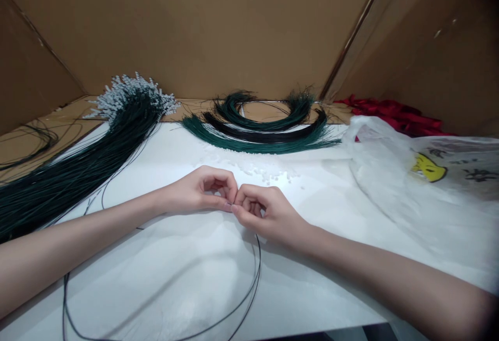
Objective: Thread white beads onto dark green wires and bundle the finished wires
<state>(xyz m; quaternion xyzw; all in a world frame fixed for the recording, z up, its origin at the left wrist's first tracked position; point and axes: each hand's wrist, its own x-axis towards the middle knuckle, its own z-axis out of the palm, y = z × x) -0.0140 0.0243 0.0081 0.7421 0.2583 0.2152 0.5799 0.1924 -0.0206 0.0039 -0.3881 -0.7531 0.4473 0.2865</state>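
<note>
My left hand point(210, 189) and my right hand point(265, 208) meet fingertip to fingertip over the white table. Both are closed in a pinch, thumb against forefinger. A tiny dark bit of wire shows between the fingertips. From below my right hand a thin dark wire point(259, 258) hangs in a wide loop that sweeps down and round to the left. Whatever else sits in the pinch is hidden by the fingers. Just beyond the hands lie scattered small white beads point(268, 169).
A long bundle of dark green wires point(105, 148) with white beaded tips lies at left. Curved bundles of green and black wire point(257, 135) rest at the back. At right are a clear plastic bag point(390, 174) and red ribbon point(393, 115). Cardboard walls point(218, 29) enclose the table point(312, 299).
</note>
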